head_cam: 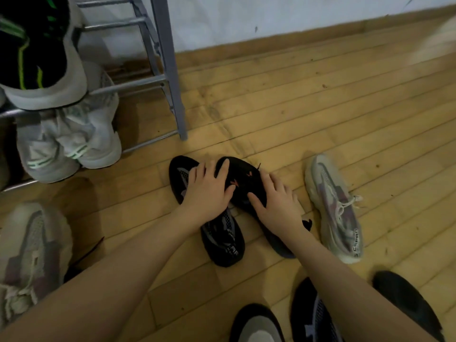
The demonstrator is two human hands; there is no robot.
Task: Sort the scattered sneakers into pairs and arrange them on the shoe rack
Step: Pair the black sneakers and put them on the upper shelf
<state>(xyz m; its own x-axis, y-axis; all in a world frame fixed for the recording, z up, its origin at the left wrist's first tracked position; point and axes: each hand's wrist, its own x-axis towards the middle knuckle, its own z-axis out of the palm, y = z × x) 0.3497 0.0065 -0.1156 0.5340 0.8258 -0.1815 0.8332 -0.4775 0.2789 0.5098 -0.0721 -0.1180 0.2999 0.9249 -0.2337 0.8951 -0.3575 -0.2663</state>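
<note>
Two black sneakers lie side by side on the wooden floor in the middle of the view. My left hand [207,191] rests flat across the left black sneaker [222,243], and its straight fingers reach the toe of the right black sneaker [243,174], which has orange lace marks. My right hand [276,203] holds that right sneaker, thumb on top and fingers curled over its outer side. The grey metal shoe rack [167,70] stands at the upper left.
On the rack sit a black-and-green sneaker [32,45] and, below it, a white-and-mint pair [69,141]. Single grey sneakers lie at the right [333,206] and lower left [27,255]. More dark sneakers [313,314] lie near the bottom edge.
</note>
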